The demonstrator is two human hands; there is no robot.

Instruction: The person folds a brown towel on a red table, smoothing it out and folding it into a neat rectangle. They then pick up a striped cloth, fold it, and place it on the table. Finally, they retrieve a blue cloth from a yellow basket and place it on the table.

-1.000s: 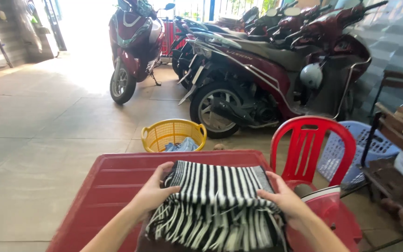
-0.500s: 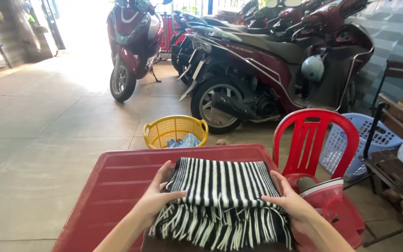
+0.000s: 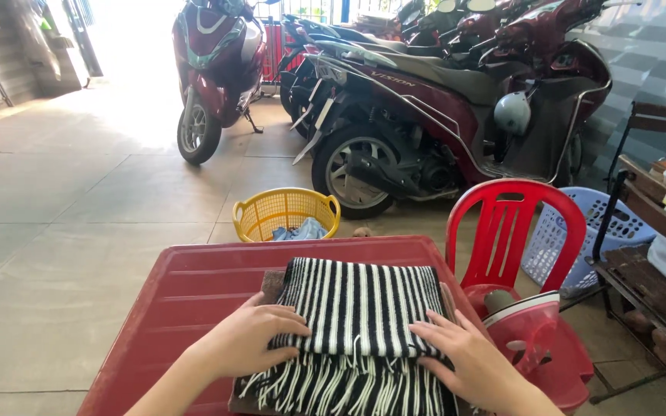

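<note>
Left hand (image 3: 252, 339) and right hand (image 3: 468, 362) press flat, fingers spread, on the striped scarf (image 3: 360, 308); red table (image 3: 186, 300) beneath; yellow basket (image 3: 285, 212) and red chair (image 3: 514, 231) stand beyond.

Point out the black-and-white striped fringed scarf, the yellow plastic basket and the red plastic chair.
black-and-white striped fringed scarf (image 3: 360, 308), head view, folded middle.
yellow plastic basket (image 3: 260, 214), head view, left wall.
red plastic chair (image 3: 515, 196), head view, backrest top.

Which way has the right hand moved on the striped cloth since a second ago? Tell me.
Yes. The right hand has slid from the right edge of the striped cloth inward and toward its fringed near end, judged against the red table.
</note>
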